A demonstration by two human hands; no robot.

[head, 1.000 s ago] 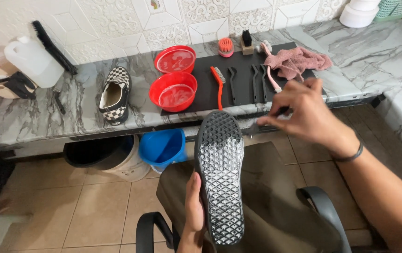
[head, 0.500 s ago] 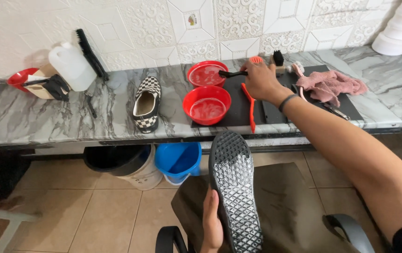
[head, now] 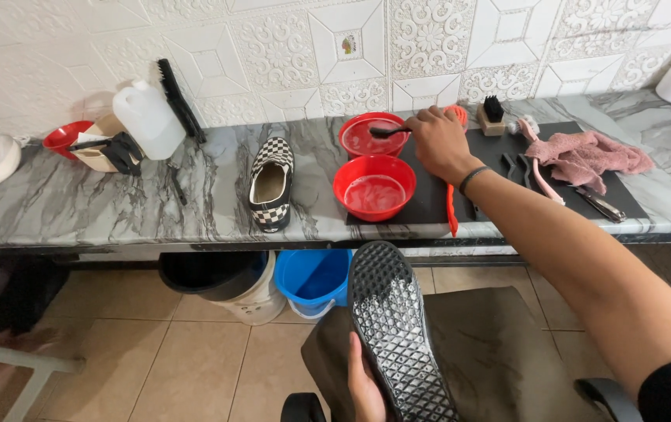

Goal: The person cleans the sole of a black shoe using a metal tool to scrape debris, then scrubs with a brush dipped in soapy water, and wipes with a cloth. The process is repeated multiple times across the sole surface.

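Shoe point(head: 398, 336), sole up over our lap — our left hand point(head: 365, 384) closed around its edge. Our right hand point(head: 439, 142) is closed on a black brush point(head: 386, 131), bristles in the far red bowl point(head: 371, 134); we judge a wetting step — next, carrying it to the sole.

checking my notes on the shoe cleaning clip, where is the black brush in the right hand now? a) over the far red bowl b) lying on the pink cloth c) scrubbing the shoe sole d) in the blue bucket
a: the right hand holds the black brush with its head in the far red bowl, behind the near red bowl.
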